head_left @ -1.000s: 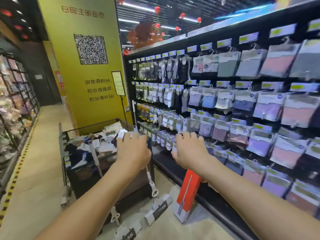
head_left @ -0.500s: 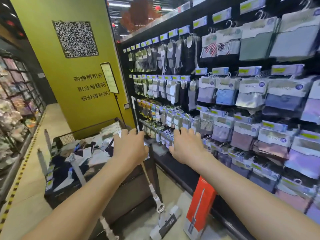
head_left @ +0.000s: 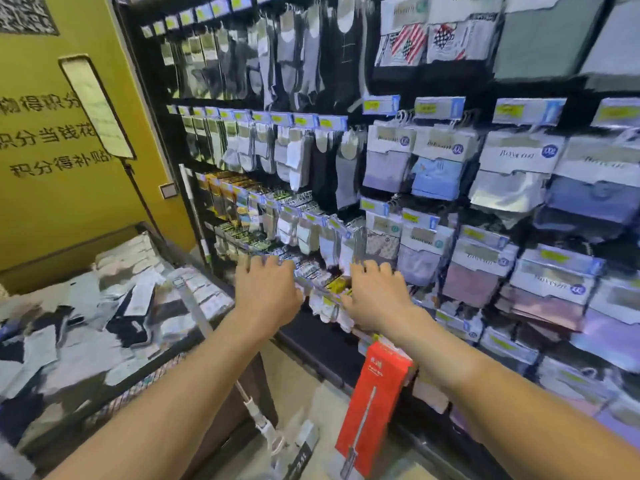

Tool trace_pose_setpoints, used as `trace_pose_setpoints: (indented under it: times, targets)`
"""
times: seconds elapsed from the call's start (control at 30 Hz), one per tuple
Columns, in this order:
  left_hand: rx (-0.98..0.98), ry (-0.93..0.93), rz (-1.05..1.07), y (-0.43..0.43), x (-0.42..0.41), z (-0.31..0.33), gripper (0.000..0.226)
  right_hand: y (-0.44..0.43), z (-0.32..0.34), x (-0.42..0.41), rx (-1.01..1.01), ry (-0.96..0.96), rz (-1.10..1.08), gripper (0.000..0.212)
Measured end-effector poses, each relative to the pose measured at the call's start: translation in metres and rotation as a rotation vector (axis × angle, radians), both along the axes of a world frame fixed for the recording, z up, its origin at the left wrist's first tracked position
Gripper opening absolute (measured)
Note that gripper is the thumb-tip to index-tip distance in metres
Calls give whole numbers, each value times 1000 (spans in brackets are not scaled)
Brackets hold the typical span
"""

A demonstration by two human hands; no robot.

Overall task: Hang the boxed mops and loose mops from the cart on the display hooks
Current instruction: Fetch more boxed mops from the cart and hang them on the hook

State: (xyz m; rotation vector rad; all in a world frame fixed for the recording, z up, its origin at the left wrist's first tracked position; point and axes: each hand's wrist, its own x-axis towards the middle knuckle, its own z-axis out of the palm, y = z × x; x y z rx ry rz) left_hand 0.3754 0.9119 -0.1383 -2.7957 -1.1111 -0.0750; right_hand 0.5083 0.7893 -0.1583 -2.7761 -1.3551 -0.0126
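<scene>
A red mop box [head_left: 375, 400] stands on the floor, leaning against the shelf base under my right forearm. A loose mop [head_left: 258, 415] leans beside it, its pole running up behind my left forearm and its flat head [head_left: 299, 445] on the floor. A grey mop handle [head_left: 194, 306] lies across the cart [head_left: 145, 386] at my left. My left hand [head_left: 266, 292] and my right hand [head_left: 377, 296] both reach to a low row of hanging sock packs [head_left: 325, 282], with fingers spread over the packs. I see no mop in either hand.
The black display wall [head_left: 433, 84] is packed with socks and underwear packs on hooks with price tags. The cart is heaped with loose sock packs [head_left: 131, 306]. A yellow pillar with a sign [head_left: 97, 109] stands behind the cart. Bare floor [head_left: 294, 382] shows between cart and shelf.
The view has moved closer to the shelf and tipped down. Both hands have slid forward and down onto the low row of sock packs. The red box and the leaning mop stay in place.
</scene>
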Motion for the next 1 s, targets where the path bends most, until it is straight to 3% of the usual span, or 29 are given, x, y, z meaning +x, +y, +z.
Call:
trace_pose_setpoints:
  times: [0.33,0.63,1.0]
  targets:
    - [-144,103,-267,119,132,-76,51,80,-66,85,-102,116,-323,65]
    - [-202,285,-448,122,223,-162,56,75,-154,143,-173,249,-498,53]
    - [-281,514,-568,100,318,-317,50,45,-313,218,-293,501,-644,67]
